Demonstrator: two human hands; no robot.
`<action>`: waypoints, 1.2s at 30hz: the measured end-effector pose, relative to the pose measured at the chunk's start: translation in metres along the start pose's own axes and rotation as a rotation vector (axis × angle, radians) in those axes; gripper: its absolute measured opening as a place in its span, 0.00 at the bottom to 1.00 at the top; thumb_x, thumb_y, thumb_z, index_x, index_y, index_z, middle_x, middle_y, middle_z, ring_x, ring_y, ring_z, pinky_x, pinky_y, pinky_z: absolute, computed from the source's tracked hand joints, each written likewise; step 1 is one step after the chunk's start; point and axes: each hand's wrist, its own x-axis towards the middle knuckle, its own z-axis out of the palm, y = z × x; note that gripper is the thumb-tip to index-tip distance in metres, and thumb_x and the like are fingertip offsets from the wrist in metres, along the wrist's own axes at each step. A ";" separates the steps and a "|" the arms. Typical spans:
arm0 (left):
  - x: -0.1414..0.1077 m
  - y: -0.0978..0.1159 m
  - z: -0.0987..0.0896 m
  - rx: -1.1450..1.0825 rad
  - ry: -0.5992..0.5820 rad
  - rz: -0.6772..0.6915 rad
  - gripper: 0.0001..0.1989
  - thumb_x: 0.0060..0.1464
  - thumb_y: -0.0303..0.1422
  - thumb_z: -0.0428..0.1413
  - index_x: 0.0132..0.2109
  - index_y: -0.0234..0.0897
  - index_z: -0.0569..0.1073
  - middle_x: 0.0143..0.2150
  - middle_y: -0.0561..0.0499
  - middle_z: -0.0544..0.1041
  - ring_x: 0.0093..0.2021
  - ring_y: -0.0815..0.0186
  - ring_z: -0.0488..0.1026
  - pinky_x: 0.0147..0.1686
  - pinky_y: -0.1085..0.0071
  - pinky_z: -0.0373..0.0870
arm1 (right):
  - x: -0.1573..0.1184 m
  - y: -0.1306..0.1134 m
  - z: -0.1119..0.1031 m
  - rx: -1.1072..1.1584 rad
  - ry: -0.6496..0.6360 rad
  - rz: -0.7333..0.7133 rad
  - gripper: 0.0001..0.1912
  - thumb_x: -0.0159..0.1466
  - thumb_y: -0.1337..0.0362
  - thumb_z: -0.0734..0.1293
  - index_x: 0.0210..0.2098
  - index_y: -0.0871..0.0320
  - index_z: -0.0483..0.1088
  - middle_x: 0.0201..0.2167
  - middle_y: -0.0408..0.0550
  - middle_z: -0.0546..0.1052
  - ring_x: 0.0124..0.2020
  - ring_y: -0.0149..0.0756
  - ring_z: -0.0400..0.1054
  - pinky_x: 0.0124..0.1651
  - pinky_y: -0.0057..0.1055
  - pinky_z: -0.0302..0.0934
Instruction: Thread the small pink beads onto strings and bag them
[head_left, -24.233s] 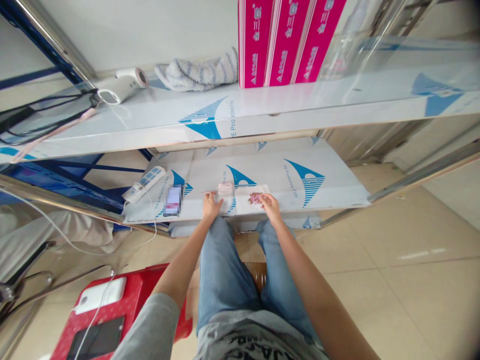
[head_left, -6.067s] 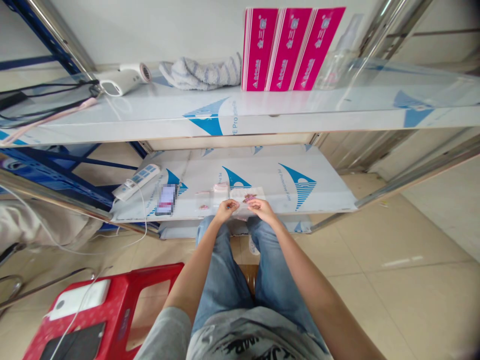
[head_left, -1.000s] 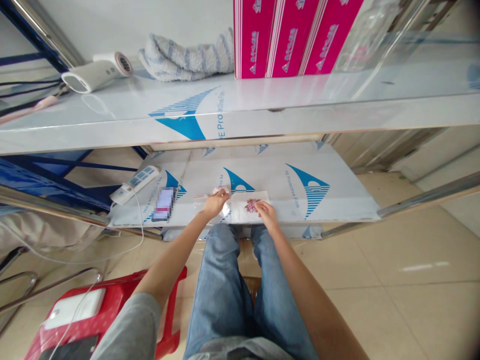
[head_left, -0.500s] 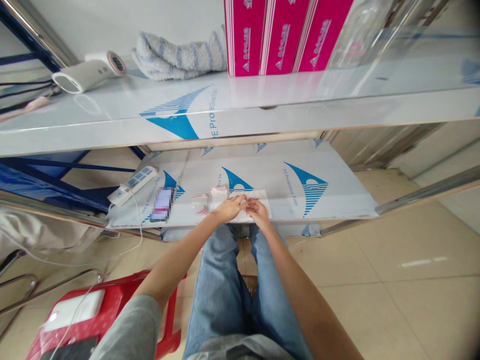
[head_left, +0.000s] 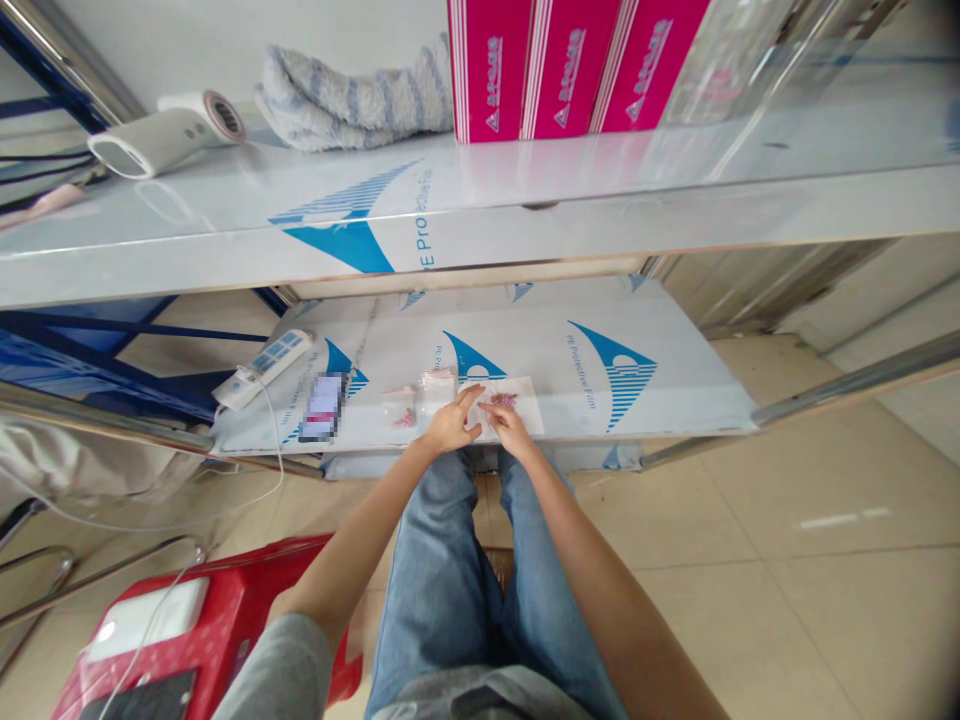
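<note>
My left hand (head_left: pixel 452 422) is over the near edge of the lower shelf, thumb and fingers apart, with nothing visible in it. Beside it, my right hand (head_left: pixel 510 427) is over a white sheet (head_left: pixel 531 403), its index finger stretched out to the left; its other fingers show less clearly. Small pink pieces (head_left: pixel 504 400) lie in a heap on the sheet, just beyond the right hand, too small to name. Left of my left hand are a stack of clear plastic bags (head_left: pixel 436 392) and a clear bag with pink pieces (head_left: pixel 403 414).
On the lower shelf (head_left: pixel 555 350) lie a phone (head_left: pixel 322 407) and a power strip (head_left: pixel 264 370) with a white cable. The upper shelf (head_left: pixel 480 228) holds pink boxes (head_left: pixel 491 75), a striped cloth (head_left: pixel 352 100) and a white hair dryer (head_left: pixel 165 135). A red stool (head_left: pixel 247 590) stands at left.
My hands, close together over the sheet before, have drawn apart. The fingers of my left hand have spread, and the pink pieces on the sheet are now uncovered.
</note>
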 end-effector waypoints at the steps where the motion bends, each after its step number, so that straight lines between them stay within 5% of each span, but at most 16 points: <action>1: -0.001 -0.001 0.001 -0.014 0.007 -0.018 0.37 0.48 0.36 0.55 0.64 0.41 0.49 0.64 0.43 0.55 0.54 0.59 0.67 0.49 0.64 0.68 | 0.000 -0.001 -0.001 0.012 -0.007 0.007 0.18 0.53 0.71 0.59 0.39 0.53 0.75 0.44 0.46 0.75 0.47 0.37 0.67 0.53 0.39 0.57; 10: -0.002 -0.009 0.013 0.022 0.025 -0.034 0.36 0.48 0.43 0.57 0.62 0.41 0.55 0.59 0.46 0.64 0.57 0.61 0.64 0.53 0.67 0.64 | -0.004 -0.014 -0.008 0.067 0.043 0.165 0.16 0.52 0.61 0.63 0.39 0.56 0.74 0.29 0.45 0.76 0.30 0.34 0.68 0.32 0.31 0.63; 18: -0.001 -0.004 0.029 0.150 0.108 -0.225 0.32 0.53 0.47 0.51 0.62 0.41 0.55 0.57 0.43 0.65 0.48 0.60 0.71 0.43 0.70 0.70 | -0.004 -0.012 -0.024 -0.248 0.266 0.105 0.10 0.55 0.60 0.62 0.34 0.56 0.70 0.30 0.46 0.76 0.33 0.36 0.69 0.38 0.31 0.61; 24: 0.005 -0.004 0.043 0.090 0.186 -0.269 0.30 0.53 0.49 0.49 0.60 0.44 0.57 0.56 0.44 0.65 0.46 0.60 0.71 0.41 0.68 0.71 | -0.009 -0.021 -0.028 -0.640 0.209 0.193 0.06 0.55 0.60 0.64 0.29 0.54 0.72 0.29 0.45 0.75 0.30 0.34 0.68 0.30 0.28 0.55; 36: 0.000 -0.003 0.048 -0.079 0.119 -0.184 0.29 0.52 0.43 0.54 0.58 0.39 0.60 0.53 0.45 0.68 0.48 0.63 0.70 0.46 0.68 0.68 | -0.014 -0.027 -0.027 -0.807 0.096 0.212 0.06 0.55 0.58 0.66 0.31 0.51 0.72 0.28 0.45 0.76 0.30 0.36 0.68 0.28 0.28 0.51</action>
